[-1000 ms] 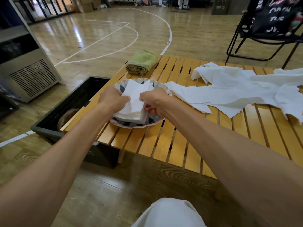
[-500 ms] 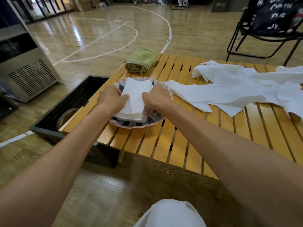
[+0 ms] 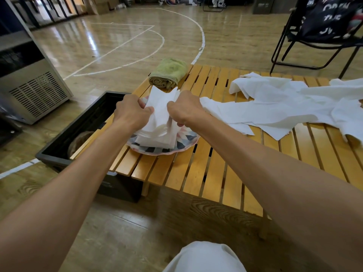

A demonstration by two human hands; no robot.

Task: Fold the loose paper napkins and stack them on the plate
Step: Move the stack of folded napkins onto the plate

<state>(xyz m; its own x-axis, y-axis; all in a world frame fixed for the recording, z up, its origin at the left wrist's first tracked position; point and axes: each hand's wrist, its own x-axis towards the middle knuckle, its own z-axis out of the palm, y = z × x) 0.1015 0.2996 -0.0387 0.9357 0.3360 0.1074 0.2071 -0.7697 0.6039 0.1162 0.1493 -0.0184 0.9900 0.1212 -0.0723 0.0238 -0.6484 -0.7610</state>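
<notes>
A patterned plate with a pink rim sits near the left end of the slatted wooden table. On it lies a stack of folded white napkins. My left hand and my right hand grip the two sides of the upper napkins, whose far edge is tilted up off the stack. Several loose, unfolded white napkins lie spread over the right half of the table, the nearest one touching my right wrist.
A rolled green towel lies just behind the plate. A black bin stands on the floor against the table's left edge. A metal appliance is at far left, a black folding chair at back right.
Both hands have drawn closer together on the stack and tipped the far edge of the upper napkins upward. The head camera has shifted slightly.
</notes>
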